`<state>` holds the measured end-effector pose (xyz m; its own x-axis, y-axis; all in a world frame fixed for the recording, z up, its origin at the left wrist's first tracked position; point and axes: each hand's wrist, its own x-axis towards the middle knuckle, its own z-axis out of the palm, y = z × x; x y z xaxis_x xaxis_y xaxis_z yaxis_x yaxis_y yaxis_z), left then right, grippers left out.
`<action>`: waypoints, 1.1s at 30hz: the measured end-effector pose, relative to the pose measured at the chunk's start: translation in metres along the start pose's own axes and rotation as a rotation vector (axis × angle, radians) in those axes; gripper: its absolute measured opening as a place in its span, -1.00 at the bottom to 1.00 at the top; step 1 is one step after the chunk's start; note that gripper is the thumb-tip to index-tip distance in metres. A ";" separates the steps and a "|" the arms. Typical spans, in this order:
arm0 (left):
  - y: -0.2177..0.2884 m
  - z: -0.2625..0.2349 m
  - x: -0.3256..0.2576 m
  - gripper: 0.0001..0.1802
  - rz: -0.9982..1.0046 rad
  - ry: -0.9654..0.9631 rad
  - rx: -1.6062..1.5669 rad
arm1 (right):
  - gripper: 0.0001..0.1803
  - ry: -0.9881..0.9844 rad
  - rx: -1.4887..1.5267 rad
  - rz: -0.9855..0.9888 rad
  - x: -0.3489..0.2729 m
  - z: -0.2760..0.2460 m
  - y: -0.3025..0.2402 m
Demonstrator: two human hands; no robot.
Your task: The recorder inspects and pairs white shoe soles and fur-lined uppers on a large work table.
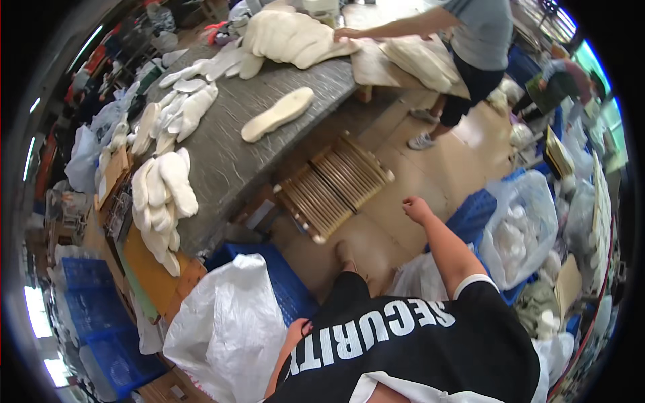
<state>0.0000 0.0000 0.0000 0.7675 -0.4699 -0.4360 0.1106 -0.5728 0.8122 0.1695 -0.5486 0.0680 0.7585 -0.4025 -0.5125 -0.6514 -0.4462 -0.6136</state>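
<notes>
My right hand (418, 209) hangs over the tiled floor, its fingers loosely curled with nothing seen in them. My left hand (297, 330) is low beside my body, next to a white woven sack (232, 312); its fingers look curled in, and I see nothing held. Ahead on the left stands a table (222, 144) with a shiny grey covering. A single cream insole (279, 114) lies on it, apart from the rest. More white insoles are heaped at its left edge (164, 191) and in a long overlapping row at its far end (289, 37).
A slatted wooden rack (334, 186) sits on the floor ahead. Blue crates (285, 285) stand beside the sack and at the right, where a clear plastic bag (517, 228) bulges. Another person (480, 33) reaches over the table's far end. Cardboard (158, 269) lies at left.
</notes>
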 end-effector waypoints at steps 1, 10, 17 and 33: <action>0.047 -0.020 0.051 -0.70 -0.260 0.039 -0.229 | -0.68 0.021 0.002 -0.010 0.031 0.007 -0.020; 0.097 -0.081 0.288 -0.21 -0.613 0.405 -0.125 | -0.15 0.221 -0.257 -0.045 0.167 0.069 -0.109; 0.099 -0.081 0.344 -0.43 -0.582 0.281 -0.459 | 0.20 -0.212 -0.337 0.083 0.210 0.042 -0.096; 0.202 0.034 0.466 -0.27 -0.030 -0.156 -0.015 | -0.20 0.212 0.361 0.587 0.086 -0.061 0.126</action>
<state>0.3585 -0.3578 -0.0522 0.6563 -0.5523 -0.5140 0.1419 -0.5788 0.8031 0.1515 -0.6884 -0.0170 0.2417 -0.6573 -0.7138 -0.8759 0.1688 -0.4520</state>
